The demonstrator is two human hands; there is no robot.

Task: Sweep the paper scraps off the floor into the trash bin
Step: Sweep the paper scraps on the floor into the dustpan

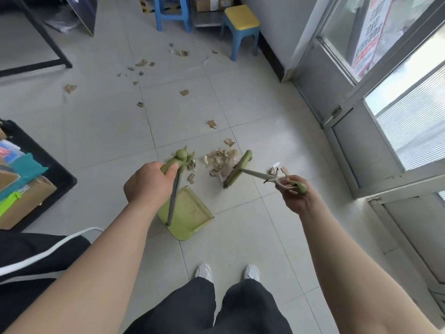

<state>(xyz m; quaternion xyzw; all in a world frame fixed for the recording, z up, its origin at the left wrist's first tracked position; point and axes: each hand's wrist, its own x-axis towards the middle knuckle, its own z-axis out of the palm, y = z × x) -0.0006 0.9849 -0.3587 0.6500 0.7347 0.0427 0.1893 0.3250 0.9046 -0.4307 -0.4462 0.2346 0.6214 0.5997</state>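
Observation:
My left hand (148, 182) grips the green handle top of an upright green dustpan (190, 213) that stands on the floor tiles. My right hand (295, 195) holds the handle end of a green broom (237, 168); the broom head rests on the floor against a heap of brown paper scraps (220, 160). The heap lies just beyond the dustpan's open side. More scraps (144, 63) are scattered farther away across the tiles. The trash bin (55, 174) is a black-lined container at the left edge, holding cardboard and coloured packaging.
A yellow-topped blue stool (242, 27) and a blue stool (172, 13) stand at the far wall beside boxes. A black table leg (48, 42) crosses the upper left. A glass door (395, 97) runs along the right. My white shoes (227, 273) stand behind the dustpan.

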